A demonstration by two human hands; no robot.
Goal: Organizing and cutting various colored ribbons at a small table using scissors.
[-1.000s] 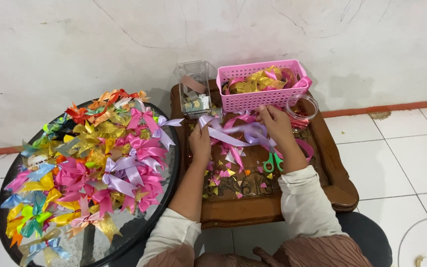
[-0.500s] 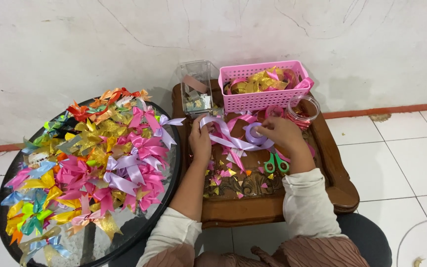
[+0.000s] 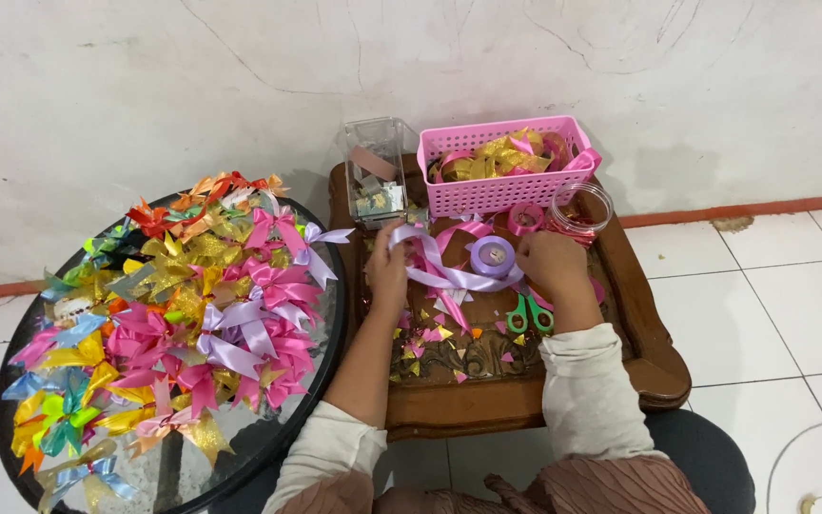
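My left hand (image 3: pixel 388 268) pinches one end of a lilac ribbon strip (image 3: pixel 459 278) over a small wooden table (image 3: pixel 654 366). The other end of the strip is gripped by my right hand (image 3: pixel 552 265), just right of a lilac ribbon roll (image 3: pixel 492 255). Pink ribbon loops (image 3: pixel 457 234) lie behind the strip. Green-handled scissors (image 3: pixel 528 314) rest on the table under my right wrist. Small ribbon scraps (image 3: pixel 425 338) litter the wood between my forearms.
A round glass table (image 3: pixel 268 433) on the left is piled with several coloured ribbon bows (image 3: pixel 183 305). Behind the hands stand a pink basket (image 3: pixel 506 190) of gold ribbon, a clear plastic box (image 3: pixel 376 171), a pink ribbon roll (image 3: pixel 525 217) and a clear jar (image 3: pixel 582 207). White floor tiles lie right.
My right hand dropped from near the jar toward the table's middle, stretching the lilac ribbon out between both hands. The scissors are now uncovered.
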